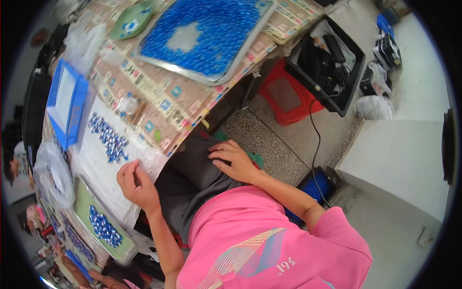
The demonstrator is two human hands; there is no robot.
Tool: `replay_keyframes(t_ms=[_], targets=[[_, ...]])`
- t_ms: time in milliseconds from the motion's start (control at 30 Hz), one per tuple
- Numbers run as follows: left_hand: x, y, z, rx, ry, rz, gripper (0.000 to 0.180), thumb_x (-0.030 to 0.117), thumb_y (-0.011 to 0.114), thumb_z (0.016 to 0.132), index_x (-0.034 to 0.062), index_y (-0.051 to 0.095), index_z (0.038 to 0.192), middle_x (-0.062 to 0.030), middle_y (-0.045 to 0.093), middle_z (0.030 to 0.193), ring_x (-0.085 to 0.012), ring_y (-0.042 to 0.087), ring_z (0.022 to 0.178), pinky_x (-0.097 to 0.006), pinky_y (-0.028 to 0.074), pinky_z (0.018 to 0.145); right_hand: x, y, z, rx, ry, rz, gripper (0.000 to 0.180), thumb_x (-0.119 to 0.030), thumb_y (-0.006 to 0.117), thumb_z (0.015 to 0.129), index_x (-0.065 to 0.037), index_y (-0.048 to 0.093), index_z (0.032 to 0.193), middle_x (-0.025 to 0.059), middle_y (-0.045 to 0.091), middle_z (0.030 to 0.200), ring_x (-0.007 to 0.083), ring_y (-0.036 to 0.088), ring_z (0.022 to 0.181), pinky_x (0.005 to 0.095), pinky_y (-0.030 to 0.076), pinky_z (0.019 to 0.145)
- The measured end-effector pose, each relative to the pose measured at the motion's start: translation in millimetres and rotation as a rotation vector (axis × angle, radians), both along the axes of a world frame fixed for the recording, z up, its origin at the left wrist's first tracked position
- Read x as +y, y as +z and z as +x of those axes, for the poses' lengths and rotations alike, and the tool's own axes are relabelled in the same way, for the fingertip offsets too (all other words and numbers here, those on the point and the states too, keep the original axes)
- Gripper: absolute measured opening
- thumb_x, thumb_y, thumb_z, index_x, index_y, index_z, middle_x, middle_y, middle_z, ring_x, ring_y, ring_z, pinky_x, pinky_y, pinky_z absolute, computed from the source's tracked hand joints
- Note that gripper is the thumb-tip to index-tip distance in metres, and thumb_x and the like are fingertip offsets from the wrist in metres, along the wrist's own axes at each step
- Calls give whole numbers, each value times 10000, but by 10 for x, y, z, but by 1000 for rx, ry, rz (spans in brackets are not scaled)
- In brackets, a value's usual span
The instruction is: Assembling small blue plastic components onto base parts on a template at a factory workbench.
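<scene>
My left hand [138,187] is over the near edge of the white sheet [98,164], its fingers loosely bent with a gap beside the thumb; nothing shows in it. Just beyond its fingertips lies a loose pile of small shiny blue and silver beads [109,139]. My right hand [235,163] rests on my dark-trousered thigh, fingers apart and holding nothing. To the left of my left hand, a green-bottomed tray [122,248] carries a heap of similar blue pieces [103,227].
A large metal-rimmed tray [219,79] of bright blue beads sits at the far side, beside a green dish [144,10]. A blue box [72,132] and plastic bags [53,168] line the left. Right are a red stool [284,113], a black crate [344,108] and a hanging cable [317,139].
</scene>
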State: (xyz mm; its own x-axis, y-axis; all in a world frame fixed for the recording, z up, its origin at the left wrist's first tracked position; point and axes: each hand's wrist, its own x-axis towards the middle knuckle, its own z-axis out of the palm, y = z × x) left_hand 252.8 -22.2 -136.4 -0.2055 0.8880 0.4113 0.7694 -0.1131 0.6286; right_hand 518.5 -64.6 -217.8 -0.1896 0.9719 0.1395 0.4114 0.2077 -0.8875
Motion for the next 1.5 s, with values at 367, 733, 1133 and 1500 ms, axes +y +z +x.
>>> replay_keyframes(t_ms=[367, 733, 1133, 1500], targets=[[-65, -398, 948, -18, 28, -151, 113, -8, 596, 930, -7, 678, 1007, -47, 616, 1045, -140, 591, 933, -248, 478, 814, -528, -1307, 2140, 407, -658, -545, 181, -121, 627, 926, -11, 718, 1037, 16, 703, 949, 99, 607, 875, 260, 477, 777], [18, -656, 1740, 171, 71, -190, 345, 215, 630, 975, 48, 618, 1277, -17, 579, 986, -107, 500, 839, -259, 435, 759, -1043, -1950, 3289, 417, -803, -596, 183, -137, 639, 920, -18, 728, 1027, 20, 700, 907, 91, 599, 824, 254, 471, 724], [-128, -828, 1816, 477, 68, -156, 282, 174, 628, 952, 42, 673, 1197, -97, 625, 1056, -192, 557, 873, -318, 466, 797, -1557, -2030, 2982, 231, -537, -528, 143, -124, 647, 869, -48, 724, 964, 143, 686, 909, 259, 669, 801, 357, 527, 714], [335, -66, 1172, 202, 135, -60, 160, 78, 651, 897, 37, 685, 1048, -64, 598, 1013, -155, 554, 856, -279, 470, 736, 64, 351, 2413, 330, -477, -29, 130, -10, 652, 874, -28, 716, 986, 83, 674, 951, 152, 628, 734, 256, 495, 639]])
